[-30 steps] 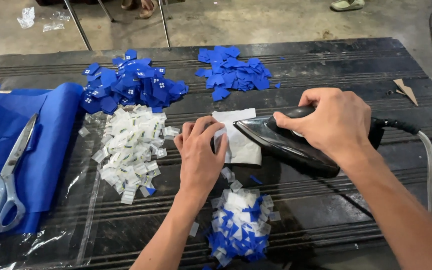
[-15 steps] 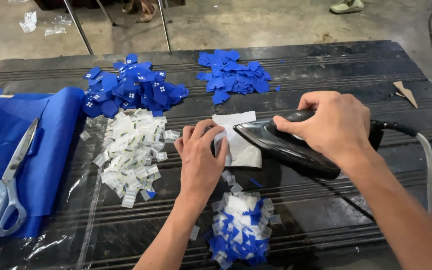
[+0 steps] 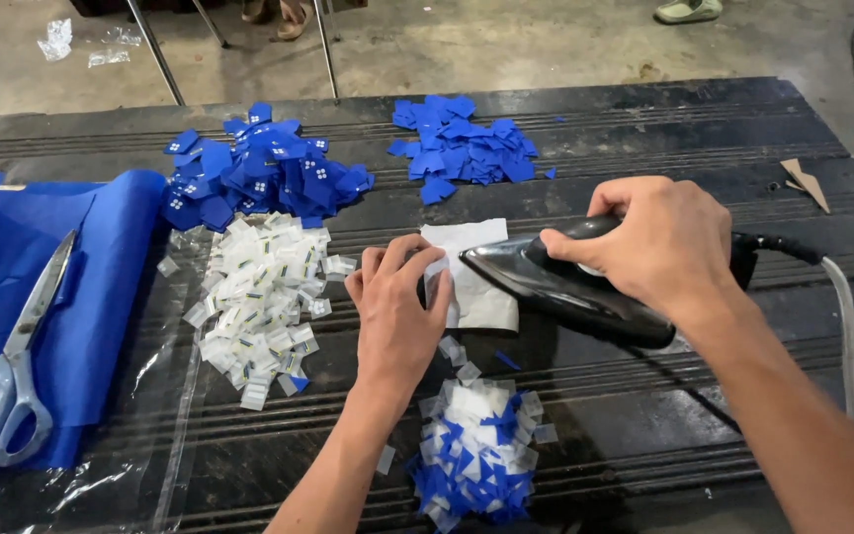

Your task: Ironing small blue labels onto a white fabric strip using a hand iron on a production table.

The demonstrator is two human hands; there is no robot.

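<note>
- At the far left we see scissors [image 3: 14, 368] lying unused on blue cloth [image 3: 91, 297].
- Next come two stocks on the table [image 3: 644, 138]: blue pieces with white marks [image 3: 264, 178] and, below them, white tags [image 3: 259, 302]; both heaps look large.
- Our left hand [image 3: 399, 316] lies flat, fingers spread, pinning the white sheet [image 3: 476, 282] at its left edge.
- Below it a mixed pile [image 3: 476, 450] of white and blue bits sits, smaller than the stocks, so we judge much remains.
- A plain blue heap [image 3: 462, 148] lies behind.
- Our right hand [image 3: 659, 247] is closed round the iron [image 3: 565, 287], its tip on the sheet.
</note>
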